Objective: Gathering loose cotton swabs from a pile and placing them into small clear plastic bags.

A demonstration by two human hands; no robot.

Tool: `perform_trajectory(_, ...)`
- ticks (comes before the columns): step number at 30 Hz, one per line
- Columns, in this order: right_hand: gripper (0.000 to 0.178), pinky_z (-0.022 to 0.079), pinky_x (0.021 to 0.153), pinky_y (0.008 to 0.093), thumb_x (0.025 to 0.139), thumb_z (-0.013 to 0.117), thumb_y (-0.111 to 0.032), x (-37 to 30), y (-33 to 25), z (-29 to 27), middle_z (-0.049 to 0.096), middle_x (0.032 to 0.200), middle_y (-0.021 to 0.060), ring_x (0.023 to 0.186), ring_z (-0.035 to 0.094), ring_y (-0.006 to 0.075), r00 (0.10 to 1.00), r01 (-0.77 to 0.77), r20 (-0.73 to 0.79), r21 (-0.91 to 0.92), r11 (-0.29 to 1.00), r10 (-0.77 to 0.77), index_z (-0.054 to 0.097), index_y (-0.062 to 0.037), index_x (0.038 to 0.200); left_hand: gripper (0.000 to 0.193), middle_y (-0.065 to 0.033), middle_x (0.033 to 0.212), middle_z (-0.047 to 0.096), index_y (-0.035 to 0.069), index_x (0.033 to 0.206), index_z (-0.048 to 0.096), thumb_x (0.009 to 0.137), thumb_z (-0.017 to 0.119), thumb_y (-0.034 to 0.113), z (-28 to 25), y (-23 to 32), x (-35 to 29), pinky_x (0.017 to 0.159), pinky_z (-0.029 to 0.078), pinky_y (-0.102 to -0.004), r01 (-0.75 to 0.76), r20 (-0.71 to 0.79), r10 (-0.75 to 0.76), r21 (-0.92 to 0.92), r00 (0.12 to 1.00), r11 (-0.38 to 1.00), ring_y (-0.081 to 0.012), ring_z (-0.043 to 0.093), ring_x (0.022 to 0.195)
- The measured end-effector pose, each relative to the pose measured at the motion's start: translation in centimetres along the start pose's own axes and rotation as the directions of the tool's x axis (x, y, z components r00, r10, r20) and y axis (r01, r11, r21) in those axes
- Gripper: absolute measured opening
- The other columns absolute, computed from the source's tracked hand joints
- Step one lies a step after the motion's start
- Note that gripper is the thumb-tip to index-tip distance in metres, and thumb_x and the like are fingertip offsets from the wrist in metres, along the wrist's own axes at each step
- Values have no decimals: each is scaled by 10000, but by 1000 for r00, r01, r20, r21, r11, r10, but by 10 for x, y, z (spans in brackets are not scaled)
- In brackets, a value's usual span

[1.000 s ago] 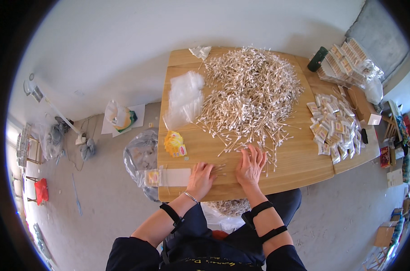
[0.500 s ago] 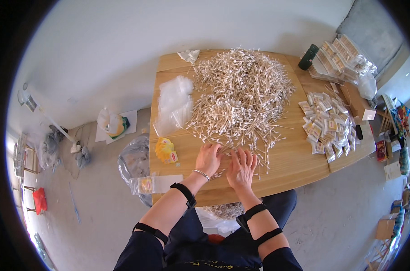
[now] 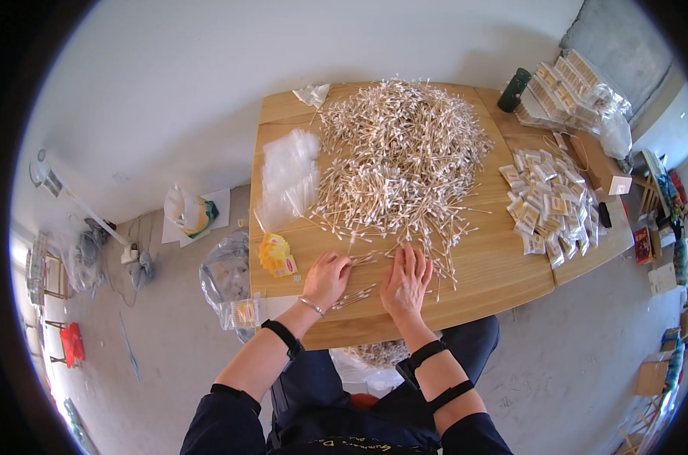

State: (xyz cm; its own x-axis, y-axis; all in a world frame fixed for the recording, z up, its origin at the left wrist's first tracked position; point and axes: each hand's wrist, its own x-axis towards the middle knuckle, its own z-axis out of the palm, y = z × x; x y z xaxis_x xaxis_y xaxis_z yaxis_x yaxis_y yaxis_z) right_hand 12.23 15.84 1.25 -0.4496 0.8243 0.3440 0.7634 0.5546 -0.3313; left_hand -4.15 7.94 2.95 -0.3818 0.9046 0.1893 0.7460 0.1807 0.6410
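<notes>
A large heap of cotton swabs (image 3: 404,152) with white tips and pale sticks covers the middle of the wooden table (image 3: 503,280). At its near edge, my left hand (image 3: 329,280) has its fingers closed at the ends of a few swabs (image 3: 368,258) that point right. My right hand (image 3: 407,284) lies palm down by the other ends of these swabs, fingers stretched forward; its fingertips touch the loose swabs at the heap's edge. A small loose group of swabs (image 3: 355,296) rests on the wood between my wrists.
Clear plastic bags (image 3: 289,178) lie left of the heap, with yellow cards (image 3: 275,254) nearer me. Filled small packets (image 3: 552,205) are piled at the right, below a dark green bottle (image 3: 514,89) and stacked packs (image 3: 571,91). A plastic sack (image 3: 226,273) stands by the table's left edge.
My left hand has moved left and slightly toward me, away from my right hand, widening the gap between them. The right hand has hardly moved.
</notes>
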Motion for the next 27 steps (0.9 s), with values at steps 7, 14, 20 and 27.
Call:
perform_trajectory(7, 447, 176, 1123, 520, 863, 545, -175, 0, 1, -2, 424, 1383, 114, 1315, 330, 318, 1000, -6, -16, -3, 1000, 6, 511, -6, 1275, 73, -108, 867, 603, 60, 832, 639, 781, 675, 98, -22, -2, -26, 768, 488, -403, -153, 55, 152, 13, 987, 988, -309, 582, 856)
perform_trajectory(14, 415, 175, 1123, 524, 861, 556, -165, -2, 1, 3, 433, 1370, 119, 1310, 335, 322, 999, 11, -44, 11, 1000, -11, 526, -39, 1255, 151, -139, 857, 644, 36, 885, 655, 775, 683, 135, -9, -3, 7, 762, 491, -406, 5, -49, -4, 16, 999, 1000, -328, 612, 851)
perform_trajectory(20, 339, 176, 1121, 541, 846, 556, -165, -2, 0, -1, 443, 1345, 137, 1301, 347, 327, 999, 29, -45, 82, 996, -25, 570, -55, 1166, 108, -159, 857, 636, 13, 794, 642, 783, 646, 120, -9, -6, 26, 711, 500, -407, 153, 134, -153, 14, 979, 988, -321, 623, 804)
perform_trajectory(27, 309, 174, 1124, 543, 835, 558, -163, -1, 5, 0, 443, 1340, 142, 1305, 339, 329, 998, 33, -54, 88, 996, -29, 595, -63, 1125, 74, -146, 860, 626, 34, 825, 627, 798, 604, 99, -23, -6, 20, 732, 498, -439, 121, 181, -129, 53, 975, 991, -349, 610, 834)
